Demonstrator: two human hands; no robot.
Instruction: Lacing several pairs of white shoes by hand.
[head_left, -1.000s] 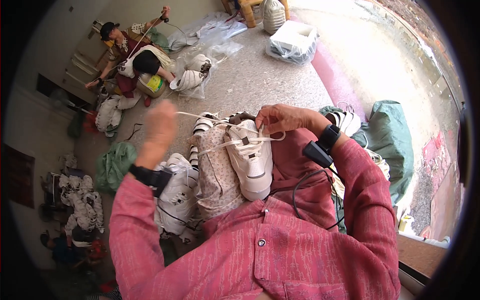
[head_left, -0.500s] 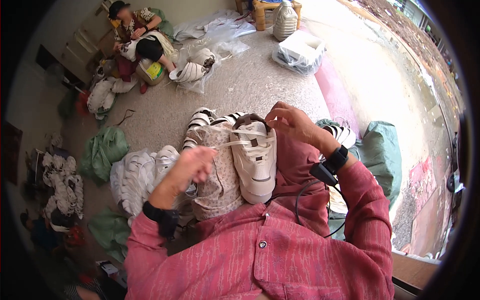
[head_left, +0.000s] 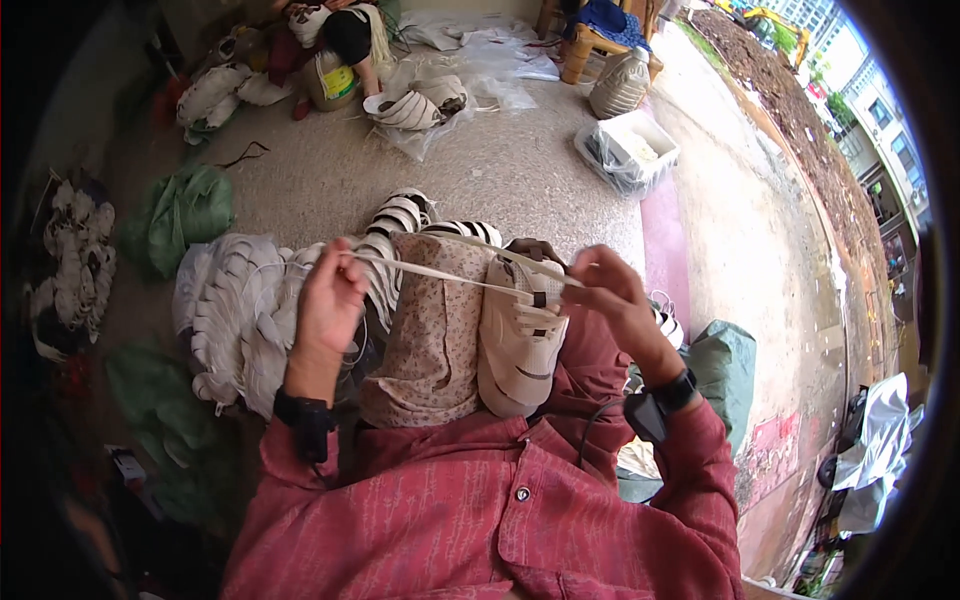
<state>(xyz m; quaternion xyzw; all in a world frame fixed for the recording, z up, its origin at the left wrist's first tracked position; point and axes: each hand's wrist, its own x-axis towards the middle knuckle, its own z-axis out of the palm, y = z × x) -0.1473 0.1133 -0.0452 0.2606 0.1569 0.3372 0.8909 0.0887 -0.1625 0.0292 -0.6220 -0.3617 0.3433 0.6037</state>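
A cream-white sneaker (head_left: 515, 365) rests on my lap, toe toward me, beside a floral cloth cover (head_left: 425, 345) over my left leg. My left hand (head_left: 333, 300) is raised left of the shoe, its fingers pinched on a flat white shoelace (head_left: 435, 272). That lace stretches taut across the cloth to the eyelets. My right hand (head_left: 615, 308) is at the shoe's right side near the dark collar (head_left: 532, 249), thumb and fingers closed on another stretch of lace. Its fingertips partly cover the upper eyelets.
White stacked shoes (head_left: 255, 315) lie at my left, with striped ones (head_left: 395, 225) beyond my knee. Green sacks (head_left: 185, 215) (head_left: 725, 375) flank me. Ahead are a white tub (head_left: 640, 150), a large plastic bottle (head_left: 620, 85) and a seated person's legs (head_left: 352, 45).
My left hand has moved up and left, drawing the lace taut. My right hand has gone from the collar to the lace beside the eyelets. The view has shifted, cutting off the other person's upper body.
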